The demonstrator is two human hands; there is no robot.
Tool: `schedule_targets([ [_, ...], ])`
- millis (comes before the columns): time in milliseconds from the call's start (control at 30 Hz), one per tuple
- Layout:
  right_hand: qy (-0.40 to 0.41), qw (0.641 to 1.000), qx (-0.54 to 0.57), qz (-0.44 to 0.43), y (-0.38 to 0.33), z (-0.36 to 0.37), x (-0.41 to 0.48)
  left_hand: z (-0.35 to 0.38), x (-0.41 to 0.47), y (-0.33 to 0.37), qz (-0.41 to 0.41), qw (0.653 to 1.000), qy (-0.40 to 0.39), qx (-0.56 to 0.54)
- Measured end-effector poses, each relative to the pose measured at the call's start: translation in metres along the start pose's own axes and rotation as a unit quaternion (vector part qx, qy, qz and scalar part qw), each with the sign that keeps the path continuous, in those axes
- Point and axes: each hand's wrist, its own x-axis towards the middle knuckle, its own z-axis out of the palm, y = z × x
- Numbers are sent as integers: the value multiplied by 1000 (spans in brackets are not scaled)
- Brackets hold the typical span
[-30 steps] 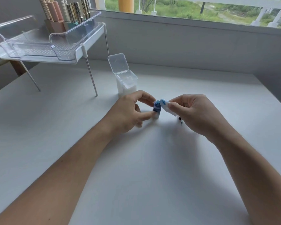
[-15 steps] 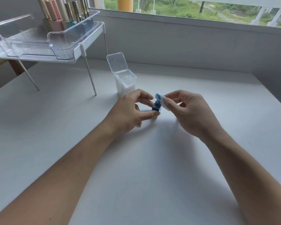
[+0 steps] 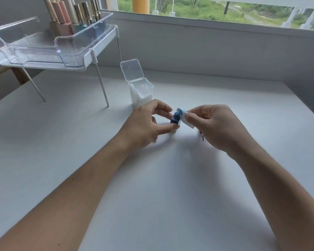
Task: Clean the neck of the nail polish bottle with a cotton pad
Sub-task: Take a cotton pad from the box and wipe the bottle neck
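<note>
Near the middle of the frame, the left hand (image 3: 145,124) pinched the small blue bottle (image 3: 174,121) standing on the surface (image 3: 170,196). The right hand (image 3: 219,125) pinched the cotton pad (image 3: 185,117) against its neck. Blue stains showed on the pad, so the cleaning looked partly done.

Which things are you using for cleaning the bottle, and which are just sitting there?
In use: nail polish bottle, gripped by the left hand; blue-stained cotton pad, pinched by the right hand.
Just sitting: open box of white pads; clear rack; polish bottles in it.
</note>
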Motion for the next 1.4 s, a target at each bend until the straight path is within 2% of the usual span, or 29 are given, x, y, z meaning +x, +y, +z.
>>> schedule_targets([
  [300, 44, 999, 11, -14, 0, 1, -1, -2, -1, -2, -2, 1000, -20, -16],
  [900, -1, 1000, -10, -4, 1, -1, -1, -1, -1, 0, -5, 1000, -16, -18],
  [1133, 56, 998, 2, -42, 2, 1, 1, -2, 0, -1, -13, 999, -22, -25],
  [1400, 27, 999, -28, -31, 1, 8, -3, -1, -1, -2, -7, 999, -18, -30],
])
